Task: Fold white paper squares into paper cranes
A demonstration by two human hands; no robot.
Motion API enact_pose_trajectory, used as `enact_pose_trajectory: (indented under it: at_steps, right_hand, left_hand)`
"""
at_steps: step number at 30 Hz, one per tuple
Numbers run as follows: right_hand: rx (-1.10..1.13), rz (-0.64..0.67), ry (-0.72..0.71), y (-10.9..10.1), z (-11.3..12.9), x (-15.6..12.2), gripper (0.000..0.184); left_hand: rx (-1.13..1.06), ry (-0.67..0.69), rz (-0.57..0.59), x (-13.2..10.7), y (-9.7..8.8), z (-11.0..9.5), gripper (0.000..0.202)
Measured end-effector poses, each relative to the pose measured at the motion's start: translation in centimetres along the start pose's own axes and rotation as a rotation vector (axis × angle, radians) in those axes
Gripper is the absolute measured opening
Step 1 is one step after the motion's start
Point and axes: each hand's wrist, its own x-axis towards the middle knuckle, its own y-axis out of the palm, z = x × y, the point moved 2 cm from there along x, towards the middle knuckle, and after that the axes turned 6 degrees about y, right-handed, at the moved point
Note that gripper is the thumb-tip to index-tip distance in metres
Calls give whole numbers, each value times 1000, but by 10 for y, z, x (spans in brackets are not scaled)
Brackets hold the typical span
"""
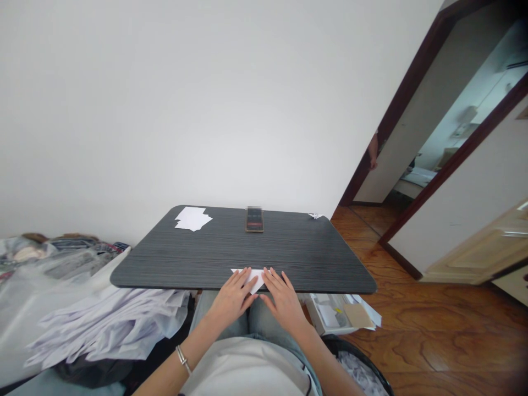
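A: Beginning at the far left, what lies there?
B: A heap of clothing (74,242), with a pile of white cloth (111,324) below the left end of the dark, wood-grained worktop (198,253).

A: And on the worktop's far left corner?
B: Loose white sheets (192,218), overlapping.

A: Describe the left hand (231,296).
B: Laid flat, fingers extended and close together, fingertips on the paper; a bracelet (182,358) circles the wrist.

A: The middle?
B: A phone (254,220) lies near the wall; opposite, at the near edge, is the white paper (256,281), its visible part tapering towards the person, between and partly under both hands.

A: The right hand (284,300)?
B: Also flat, fingers slightly spread, their tips at the paper's right side. Neither hand pinches it.

A: Further right?
B: A small white piece (315,215) occupies the far right corner. Below the worktop sits a box (338,331) of papers, then a dark-rimmed container (335,345). Another person's arm (373,151) shows at the doorway.
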Motion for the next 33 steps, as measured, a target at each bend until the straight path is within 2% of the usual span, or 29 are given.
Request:
enact_pose_trajectory:
  at_steps: [10,19,27,33]
  right_hand:
    - [8,19,-37,-1,7,8,52]
    - [3,26,-44,-2,6,6,51]
    - [-13,35,-25,-3,7,5,53]
    - [4,42,-1,-5,8,6,54]
  left_hand:
    - [33,7,22,-1,5,-1,43]
    - [19,24,52,0,-3,0,45]
    - [0,20,62,-2,-2,1,46]
    - [-12,-8,-15,-4,0,2,44]
